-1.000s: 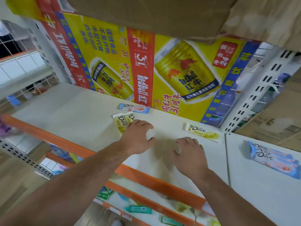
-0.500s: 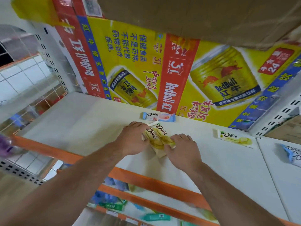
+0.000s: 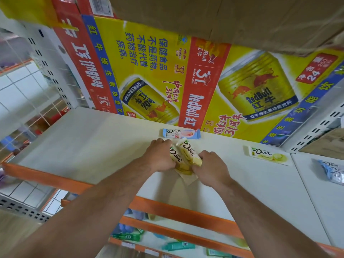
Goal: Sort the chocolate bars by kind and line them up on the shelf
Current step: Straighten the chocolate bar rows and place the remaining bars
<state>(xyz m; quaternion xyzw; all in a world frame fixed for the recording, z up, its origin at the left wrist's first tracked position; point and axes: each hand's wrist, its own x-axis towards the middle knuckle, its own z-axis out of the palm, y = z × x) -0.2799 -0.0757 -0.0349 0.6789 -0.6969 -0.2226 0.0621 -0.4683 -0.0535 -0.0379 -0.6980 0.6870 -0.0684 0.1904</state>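
I have both hands closed on the yellow Dove bars (image 3: 188, 152). My left hand (image 3: 160, 158) curls round one from the left and my right hand (image 3: 210, 168) pinches the near end of the other. The two sit side by side, touching, angled over the middle of the shelf (image 3: 89, 146); I cannot tell whether they rest flat on it. I judge them light and fairly stiff inside a slick wrapper, likely to snap if bent and to slip over each other. So I would hold them across the long edges, not by the crimped ends. Just behind them lies a pink-and-blue Dove bar (image 3: 180, 133), close to the Red Bull carton (image 3: 149, 75) that walls off the back. A third yellow bar (image 3: 268, 155) lies well apart to the right, and blue-wrapped bars (image 3: 333, 173) lie on the next board beyond it. Bare shelf stretches wide to the left. The orange front rail (image 3: 167, 208) marks the drop on my side, so I would keep any sliding back from it.
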